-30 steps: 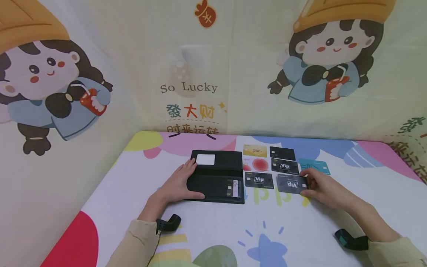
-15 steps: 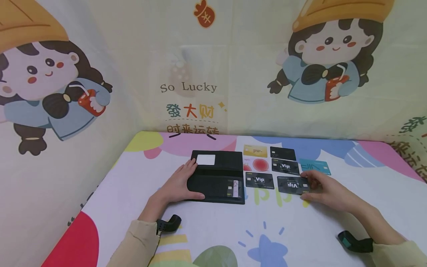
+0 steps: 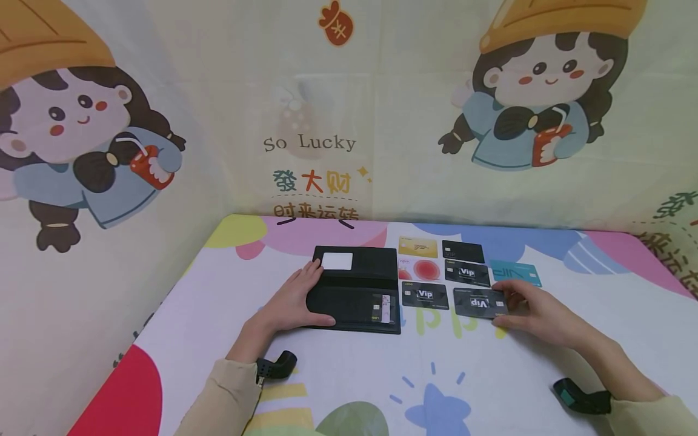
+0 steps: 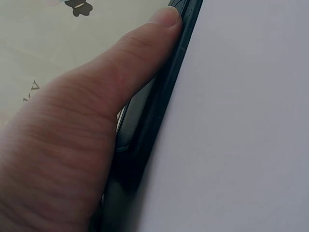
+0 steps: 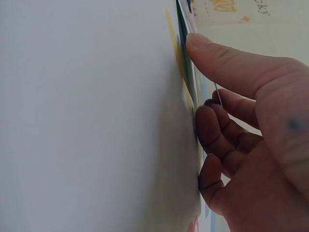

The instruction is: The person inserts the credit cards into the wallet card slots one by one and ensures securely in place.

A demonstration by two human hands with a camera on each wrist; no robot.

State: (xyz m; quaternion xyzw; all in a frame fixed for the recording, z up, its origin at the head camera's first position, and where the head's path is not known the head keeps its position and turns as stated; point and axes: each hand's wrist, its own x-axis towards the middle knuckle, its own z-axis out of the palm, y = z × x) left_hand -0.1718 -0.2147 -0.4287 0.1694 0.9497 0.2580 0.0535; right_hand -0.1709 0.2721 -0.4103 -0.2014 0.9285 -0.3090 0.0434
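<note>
An open black wallet (image 3: pixel 357 287) lies on the table, with a white card (image 3: pixel 336 261) in its far half and a card (image 3: pixel 385 307) in a slot of its near half. My left hand (image 3: pixel 302 297) rests flat on the wallet's left side; the thumb (image 4: pixel 145 53) lies along the wallet's edge (image 4: pixel 159 111). To the right, my right hand (image 3: pixel 506 304) pinches the right end of a black Vip card (image 3: pixel 477 301) between thumb and fingers. The card lies on the table, and its edge (image 5: pixel 189 77) sits under the thumb (image 5: pixel 227 58).
Several more cards lie in rows right of the wallet: gold (image 3: pixel 417 246), black (image 3: pixel 462 251), pink (image 3: pixel 418 269), two black Vip cards (image 3: pixel 466 272) (image 3: pixel 425 294) and teal (image 3: pixel 515 272). Printed cloth walls stand behind and left of the patterned table (image 3: pixel 349 369).
My right hand has drawn back slightly to the right, and the Vip card it holds now lies squarer with the row. My left hand and the wallet have not moved.
</note>
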